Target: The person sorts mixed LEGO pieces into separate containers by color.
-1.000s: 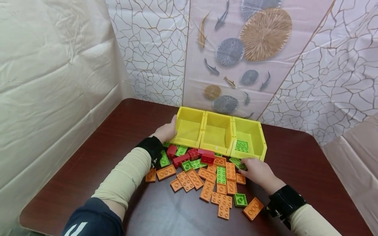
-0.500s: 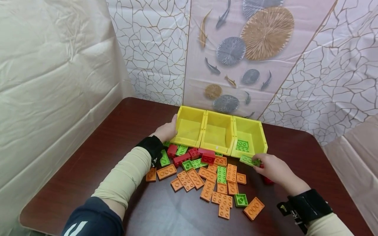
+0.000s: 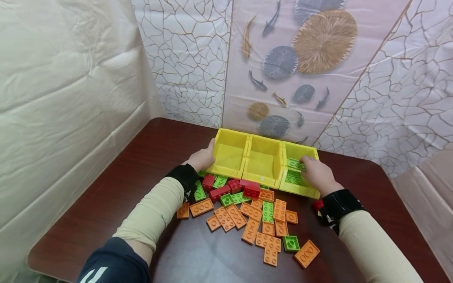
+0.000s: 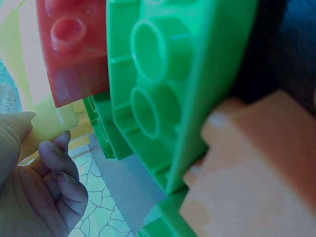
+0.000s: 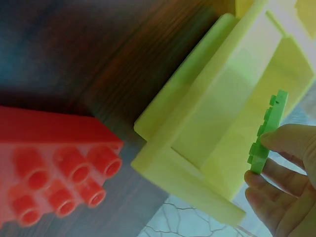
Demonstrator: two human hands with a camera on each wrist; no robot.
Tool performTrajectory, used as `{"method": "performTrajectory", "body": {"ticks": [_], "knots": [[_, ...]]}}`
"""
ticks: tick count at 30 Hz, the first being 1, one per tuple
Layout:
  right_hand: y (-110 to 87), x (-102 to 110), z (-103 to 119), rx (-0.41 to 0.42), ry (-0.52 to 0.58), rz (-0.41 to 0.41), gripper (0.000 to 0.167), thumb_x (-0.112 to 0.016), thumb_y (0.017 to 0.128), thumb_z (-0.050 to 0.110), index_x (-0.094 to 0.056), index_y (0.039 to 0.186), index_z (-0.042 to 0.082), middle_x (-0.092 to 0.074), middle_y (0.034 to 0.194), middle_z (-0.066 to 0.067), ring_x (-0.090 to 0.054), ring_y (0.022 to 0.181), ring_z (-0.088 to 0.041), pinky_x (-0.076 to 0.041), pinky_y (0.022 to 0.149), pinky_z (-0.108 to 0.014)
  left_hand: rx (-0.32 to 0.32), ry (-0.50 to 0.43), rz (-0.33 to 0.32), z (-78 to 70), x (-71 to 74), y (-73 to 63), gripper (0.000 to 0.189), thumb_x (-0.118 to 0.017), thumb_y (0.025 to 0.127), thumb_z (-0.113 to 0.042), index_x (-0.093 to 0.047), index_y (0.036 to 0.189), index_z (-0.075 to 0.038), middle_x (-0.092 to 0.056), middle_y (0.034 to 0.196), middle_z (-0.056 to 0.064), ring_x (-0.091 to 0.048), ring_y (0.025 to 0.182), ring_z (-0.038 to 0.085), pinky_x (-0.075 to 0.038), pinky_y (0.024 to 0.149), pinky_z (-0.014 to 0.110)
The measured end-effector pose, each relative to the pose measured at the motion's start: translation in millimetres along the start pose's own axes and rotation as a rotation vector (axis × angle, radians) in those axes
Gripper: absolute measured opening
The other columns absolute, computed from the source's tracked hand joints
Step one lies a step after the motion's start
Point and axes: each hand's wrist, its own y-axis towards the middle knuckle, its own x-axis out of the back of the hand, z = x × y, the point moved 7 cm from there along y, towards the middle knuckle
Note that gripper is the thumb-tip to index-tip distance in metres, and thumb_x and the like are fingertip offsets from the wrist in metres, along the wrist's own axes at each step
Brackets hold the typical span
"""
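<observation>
The table's (image 3: pixel 106 188) left edge runs well apart from the left hand (image 3: pixel 201 158), whose curled fingers and thumb grip the yellow tray's (image 3: pixel 245 157) left end. Red bricks (image 3: pixel 220 192), green bricks (image 3: pixel 267 212) and orange bricks (image 3: pixel 251 230) spread from the tray's near edge; a strip of table separates them from the right forearm. At the right compartment, the right hand (image 3: pixel 317 173) pinches a green piece (image 3: pixel 295 164) between thumb and fingers, within the rim's outline; its height cannot be told. A red block (image 5: pixel 59 163) sits near the tray's right corner.
</observation>
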Motion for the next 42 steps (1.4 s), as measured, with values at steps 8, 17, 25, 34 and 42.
{"method": "performTrajectory", "body": {"ticks": [8, 17, 25, 34, 42], "knots": [[18.2, -18.8, -11.1, -0.02, -0.002, 0.083, 0.021, -0.057, 0.085, -0.004, -0.059, 0.106, -0.004, -0.06, 0.103, -0.023, -0.056, 0.095, -0.038, -0.046, 0.075, -0.05, 0.011, -0.029, 0.004, -3.1, -8.5, 0.9, 0.073, -0.045, 0.098, -0.021, 0.008, 0.148, -0.021, -0.052, 0.083, 0.01, -0.053, 0.071, 0.022, -0.041, 0.068, 0.029], [23.4, -38.8, -24.2, 0.044, 0.083, 0.143, 0.015, -0.058, 0.084, -0.006, -0.064, 0.097, -0.008, -0.062, 0.097, -0.024, -0.057, 0.094, -0.041, -0.045, 0.081, -0.05, -0.009, -0.026, 0.023, -5.3, -22.6, 3.7, 0.076, -0.046, 0.097, -0.018, 0.01, 0.148, -0.022, -0.053, 0.083, 0.009, -0.054, 0.069, 0.021, -0.042, 0.064, 0.028], [16.2, -49.5, -22.2, 0.122, 0.125, 0.207, 0.024, -0.045, 0.091, -0.002, -0.065, 0.102, -0.009, -0.062, 0.102, -0.026, -0.055, 0.098, -0.044, -0.044, 0.083, -0.051, -0.021, -0.045, 0.031, -9.7, -23.6, -0.1, 0.069, -0.046, 0.097, -0.02, 0.004, 0.145, -0.021, -0.054, 0.083, 0.009, -0.054, 0.068, 0.021, -0.041, 0.062, 0.028], [5.8, -50.1, -16.8, 0.063, 0.172, 0.238, 0.029, -0.036, 0.095, 0.001, -0.052, 0.116, -0.01, -0.054, 0.114, -0.031, -0.05, 0.108, -0.046, -0.04, 0.089, -0.053, -0.026, -0.007, 0.009, -11.8, -22.7, -1.8, 0.075, -0.047, 0.097, -0.021, 0.008, 0.148, -0.02, -0.053, 0.082, 0.009, -0.054, 0.069, 0.022, -0.041, 0.066, 0.029], [-2.9, -44.2, -7.8, 0.082, 0.163, 0.183, 0.031, -0.039, 0.095, 0.002, -0.048, 0.123, -0.008, -0.054, 0.117, -0.029, -0.052, 0.107, -0.042, -0.042, 0.083, -0.051, -0.015, 0.008, 0.013, -10.3, -17.6, -5.1, 0.076, -0.047, 0.097, -0.023, 0.01, 0.148, -0.02, -0.05, 0.08, 0.009, -0.053, 0.072, 0.023, -0.041, 0.072, 0.031]]}}
